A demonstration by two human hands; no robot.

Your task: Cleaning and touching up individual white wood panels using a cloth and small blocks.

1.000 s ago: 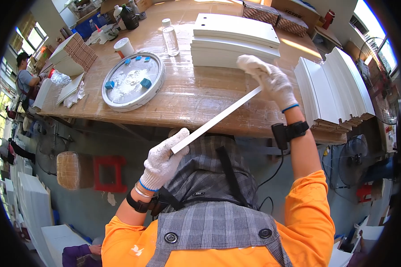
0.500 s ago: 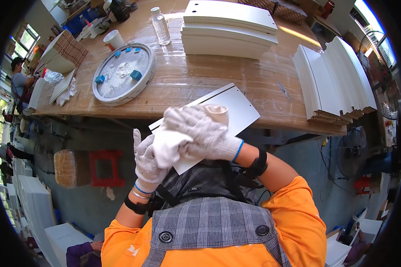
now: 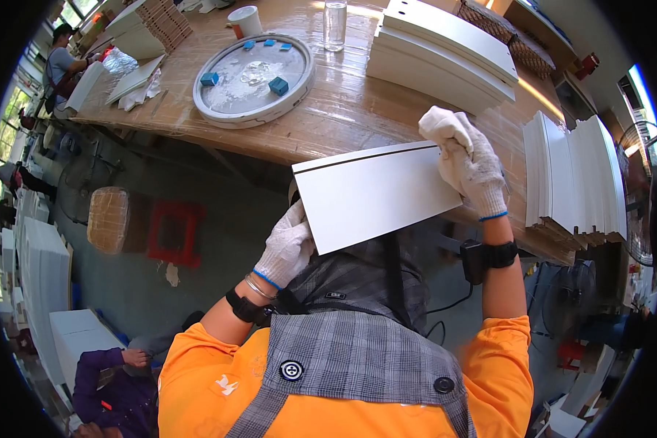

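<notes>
**One white board (image 3: pixel 379 197) up, lots in piles**

Head view: the left hand (image 3: pixel 286 244) holds the board's left end, mid-frame. The right hand (image 3: pixel 474 169) has a bunched cloth (image 3: pixel 442 125) by the other end. More boards (image 3: pixel 573 175) stand at right; which are done, I can't tell.

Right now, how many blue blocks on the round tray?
5 visible on the round tray: far-left block, far-middle block and far-right block along the far rim; near-left block; near-right block. None looks hidden.

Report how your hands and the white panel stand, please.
Left hand gripping white panel at left end. Right hand holding cloth near right end. Round tray apart, on table.
</notes>
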